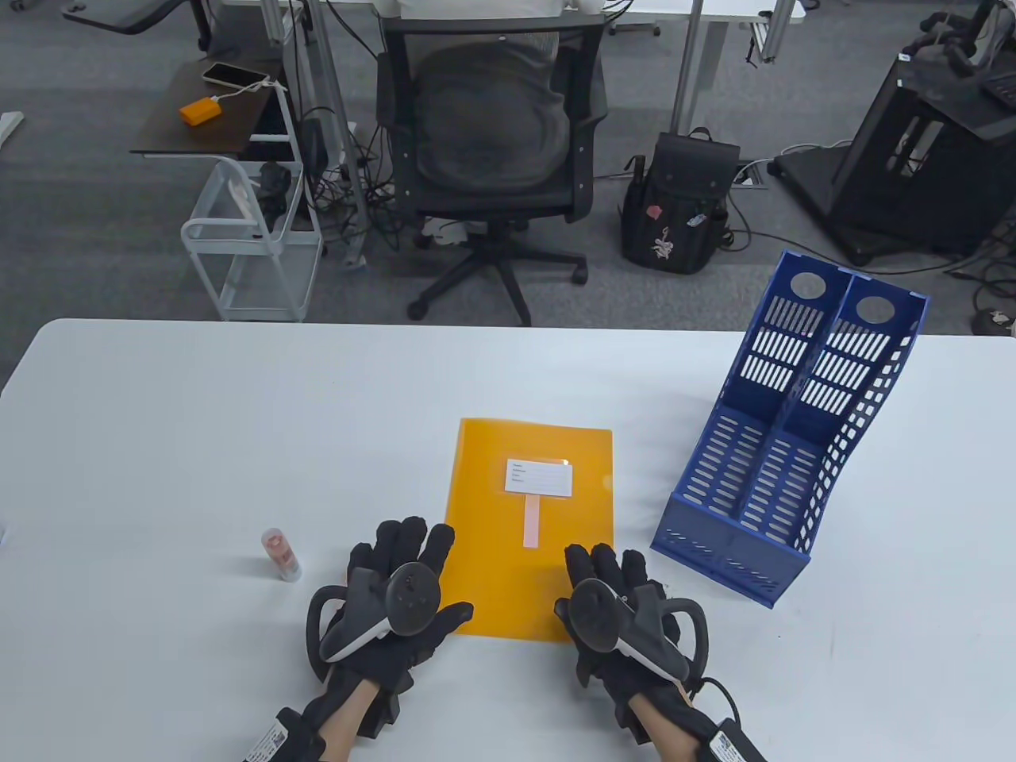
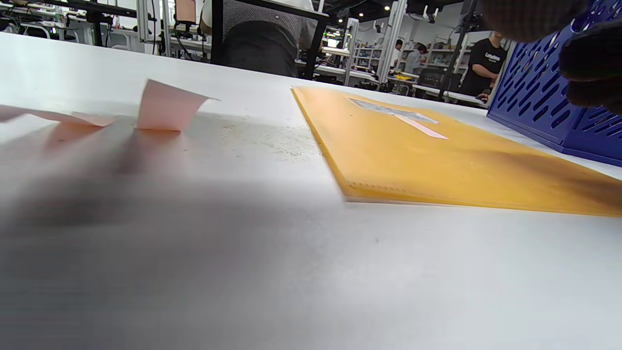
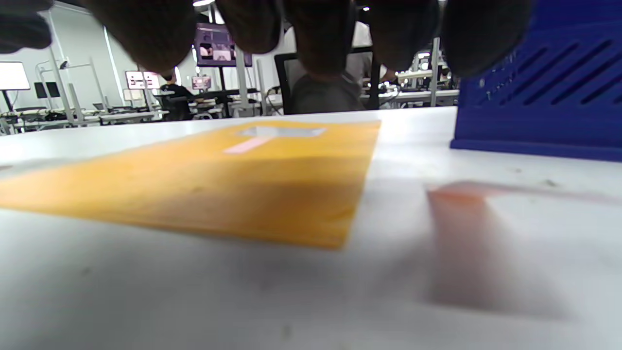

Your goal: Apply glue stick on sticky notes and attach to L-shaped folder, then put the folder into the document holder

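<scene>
Your left hand (image 1: pixel 397 591) and right hand (image 1: pixel 615 603) sit at the near end of the orange folder (image 1: pixel 524 548), 1 on each lower corner. On both, the fingers (image 1: pixel 413 540) look relaxed and fairly straight, holding nothing; whether the tips actually press the cover is hard to tell from above, since the trackers hide part of each hand.

The folder lies flat on the bench (image 1: pixel 198 413), with a pink sticky note (image 1: pixel 530 520) already lying on the cover just below a white label (image 1: pixel 539 477). So the gluing looks done, and the step in hand is most likely lifting the folder for filing. Slide your fingers under the 2 near corners, pinch the long edges rather than the cover, and keep clear of the note so it does not peel. Lift it level, then turn it upright before you carry it right.

The blue document holder (image 1: pixel 786 444) stands near the folder's right side, tilted back, with 2 slots open toward you. Aim for 1 slot and mind the middle divider.

The glue stick (image 1: pixel 281 553) stands upright, left of your left hand and off your path. The left wrist view shows loose pink notes (image 2: pixel 167 106) curling up off the bench beside the folder; avoid sweeping them with your sleeve.
</scene>
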Demonstrator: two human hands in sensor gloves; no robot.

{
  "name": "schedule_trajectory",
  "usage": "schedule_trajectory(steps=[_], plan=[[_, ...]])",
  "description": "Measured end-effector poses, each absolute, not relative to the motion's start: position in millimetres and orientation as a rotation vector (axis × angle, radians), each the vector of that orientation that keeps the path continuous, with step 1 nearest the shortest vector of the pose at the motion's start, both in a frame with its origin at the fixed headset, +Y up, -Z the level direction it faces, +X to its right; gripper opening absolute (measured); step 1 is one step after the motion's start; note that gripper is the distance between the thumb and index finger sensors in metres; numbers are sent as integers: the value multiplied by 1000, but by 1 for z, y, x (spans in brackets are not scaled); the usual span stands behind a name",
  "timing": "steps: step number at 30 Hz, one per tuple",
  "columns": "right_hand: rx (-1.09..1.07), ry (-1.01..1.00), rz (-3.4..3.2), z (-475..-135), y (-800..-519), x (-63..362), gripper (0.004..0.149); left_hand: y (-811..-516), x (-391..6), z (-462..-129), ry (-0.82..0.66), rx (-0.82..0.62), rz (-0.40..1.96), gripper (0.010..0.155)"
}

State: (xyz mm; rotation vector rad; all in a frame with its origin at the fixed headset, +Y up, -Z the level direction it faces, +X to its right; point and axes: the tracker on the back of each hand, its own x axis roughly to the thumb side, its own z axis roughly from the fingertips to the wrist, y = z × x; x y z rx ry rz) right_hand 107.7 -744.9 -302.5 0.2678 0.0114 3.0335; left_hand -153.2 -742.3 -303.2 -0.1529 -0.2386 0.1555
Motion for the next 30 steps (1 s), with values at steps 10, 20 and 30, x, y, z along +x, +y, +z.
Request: schedule_trajectory(steps=[10, 20, 30], plan=[[146, 276, 3150, -341, -750, 75, 77, -743, -153, -303, -240, -155, 148, 93], [187, 378, 3173, -343, -768, 60, 73, -741, -154, -300, -241, -141, 156, 92], [444, 367, 3150, -304, -760, 65, 67, -740, -157, -300, -231, -129, 168, 92]])
